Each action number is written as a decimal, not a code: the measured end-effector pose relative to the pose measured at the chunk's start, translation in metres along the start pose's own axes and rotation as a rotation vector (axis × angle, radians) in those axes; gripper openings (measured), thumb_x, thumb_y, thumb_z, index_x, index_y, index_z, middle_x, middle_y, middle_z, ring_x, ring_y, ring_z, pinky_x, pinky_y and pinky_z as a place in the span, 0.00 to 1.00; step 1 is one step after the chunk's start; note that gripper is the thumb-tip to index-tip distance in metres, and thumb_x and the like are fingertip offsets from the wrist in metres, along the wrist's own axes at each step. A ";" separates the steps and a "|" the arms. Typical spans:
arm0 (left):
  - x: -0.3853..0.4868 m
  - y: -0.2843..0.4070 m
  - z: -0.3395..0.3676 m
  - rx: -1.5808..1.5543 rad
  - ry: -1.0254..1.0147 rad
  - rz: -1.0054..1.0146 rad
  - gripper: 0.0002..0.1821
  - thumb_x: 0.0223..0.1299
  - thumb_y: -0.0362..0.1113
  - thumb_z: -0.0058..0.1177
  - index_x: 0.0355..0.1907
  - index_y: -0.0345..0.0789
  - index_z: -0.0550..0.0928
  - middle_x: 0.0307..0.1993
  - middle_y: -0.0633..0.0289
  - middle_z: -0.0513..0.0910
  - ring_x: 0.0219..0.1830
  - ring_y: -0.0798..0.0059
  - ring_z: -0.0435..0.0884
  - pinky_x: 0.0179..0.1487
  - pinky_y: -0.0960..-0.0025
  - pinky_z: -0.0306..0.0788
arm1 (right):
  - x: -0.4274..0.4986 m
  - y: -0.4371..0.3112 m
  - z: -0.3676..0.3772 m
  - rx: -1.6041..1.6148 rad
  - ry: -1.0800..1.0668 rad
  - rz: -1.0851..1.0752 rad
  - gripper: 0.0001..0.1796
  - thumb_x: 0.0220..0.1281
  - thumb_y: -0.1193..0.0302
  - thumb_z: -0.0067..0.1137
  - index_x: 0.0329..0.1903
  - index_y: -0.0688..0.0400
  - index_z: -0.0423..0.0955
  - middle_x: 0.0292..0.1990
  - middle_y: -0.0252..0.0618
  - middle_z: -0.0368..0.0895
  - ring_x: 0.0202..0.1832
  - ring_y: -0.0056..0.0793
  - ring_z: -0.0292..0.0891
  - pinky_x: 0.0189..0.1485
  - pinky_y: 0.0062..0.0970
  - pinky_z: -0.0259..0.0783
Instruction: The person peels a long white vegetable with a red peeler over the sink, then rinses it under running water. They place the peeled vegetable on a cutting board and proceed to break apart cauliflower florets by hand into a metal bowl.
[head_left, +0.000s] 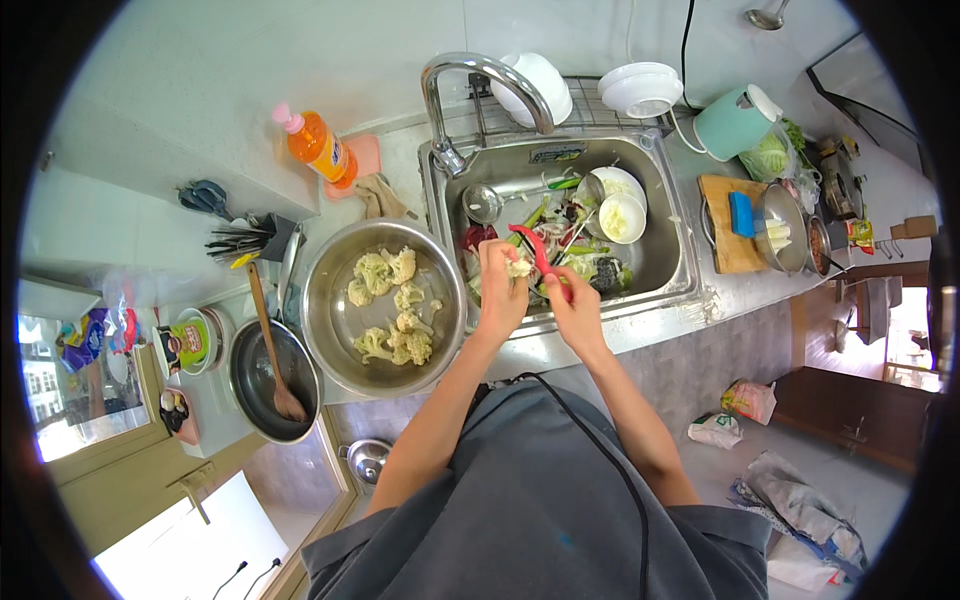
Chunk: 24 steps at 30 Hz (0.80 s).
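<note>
Over the front of the steel sink, my left hand pinches a small cauliflower piece, partly covered by the fingers. My right hand grips a red-handled peeler, its head against or very close to that piece. The blade itself is hard to make out. To the left of my hands, a wide steel basin holds several cauliflower florets. Below and beyond my hands, the sink contains vegetable scraps, a ladle and white bowls with pale bits in them.
A chrome faucet arches over the sink. Left are a frying pan with a wooden spatula and an orange soap bottle. Right are a cutting board, a blue sponge, a steel bowl and a teal kettle.
</note>
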<state>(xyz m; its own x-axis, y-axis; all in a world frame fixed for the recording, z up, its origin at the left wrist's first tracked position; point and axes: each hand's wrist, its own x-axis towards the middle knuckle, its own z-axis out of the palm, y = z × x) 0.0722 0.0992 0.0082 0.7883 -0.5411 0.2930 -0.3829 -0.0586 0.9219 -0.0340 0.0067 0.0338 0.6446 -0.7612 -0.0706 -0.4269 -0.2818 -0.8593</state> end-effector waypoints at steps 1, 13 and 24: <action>0.002 0.001 -0.002 0.002 -0.036 0.049 0.20 0.48 0.14 0.48 0.45 0.31 0.64 0.43 0.50 0.64 0.47 0.55 0.67 0.56 0.64 0.64 | 0.000 -0.002 0.001 0.039 -0.039 -0.027 0.14 0.70 0.63 0.54 0.40 0.63 0.78 0.16 0.43 0.72 0.17 0.31 0.67 0.24 0.35 0.63; 0.017 -0.019 -0.019 -1.915 0.111 -1.541 0.08 0.71 0.33 0.43 0.38 0.31 0.66 0.26 0.63 0.66 0.22 0.80 0.70 0.20 0.80 0.64 | 0.007 0.021 -0.008 -0.255 0.000 -0.238 0.12 0.68 0.61 0.56 0.43 0.56 0.77 0.20 0.47 0.78 0.23 0.49 0.77 0.26 0.42 0.70; 0.012 -0.009 -0.028 -2.227 -0.038 -1.595 0.10 0.71 0.34 0.39 0.34 0.31 0.61 0.22 0.65 0.64 0.15 0.84 0.65 0.14 0.82 0.58 | 0.042 0.095 -0.017 -0.828 -0.105 -0.015 0.15 0.69 0.56 0.51 0.42 0.54 0.76 0.28 0.50 0.84 0.32 0.56 0.81 0.34 0.51 0.75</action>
<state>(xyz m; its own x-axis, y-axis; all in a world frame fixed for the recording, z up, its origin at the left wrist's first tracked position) 0.0989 0.1170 0.0105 -0.0868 -0.9437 -0.3193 0.6943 0.1725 -0.6987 -0.0581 -0.0619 -0.0423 0.6923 -0.7071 -0.1439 -0.7195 -0.6611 -0.2127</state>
